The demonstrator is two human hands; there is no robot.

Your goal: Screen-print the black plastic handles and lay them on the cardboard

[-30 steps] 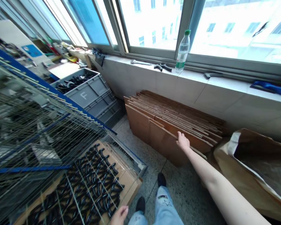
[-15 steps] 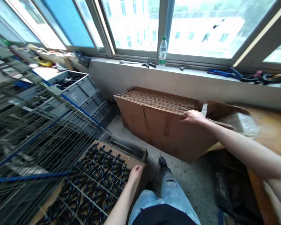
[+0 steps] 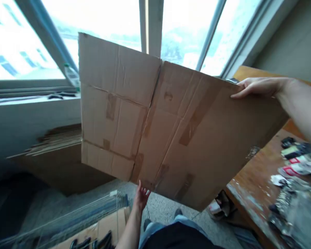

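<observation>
So the cardboard sheet (image 3: pixel 197 145) is front and center, windows (image 3: pixel 182 38) behind it. Bottle (image 3: pixel 72 76) is on the sill (image 3: pixel 33 100), just by the sheet's left edge, cardboard stack (image 3: pixel 64 162) below. Workbench (image 3: pixel 264 166) on the right, rack (image 3: pixel 93 204) lower left.

Cardboard sheet (image 3: pixel 197 138): tilted, taped
Right hand (image 3: pixel 259 87): grips sheet's upper edge
Left hand (image 3: pixel 141 197): touches sheet's lower edge
Board stack (image 3: pixel 59 160): left of sheet
</observation>
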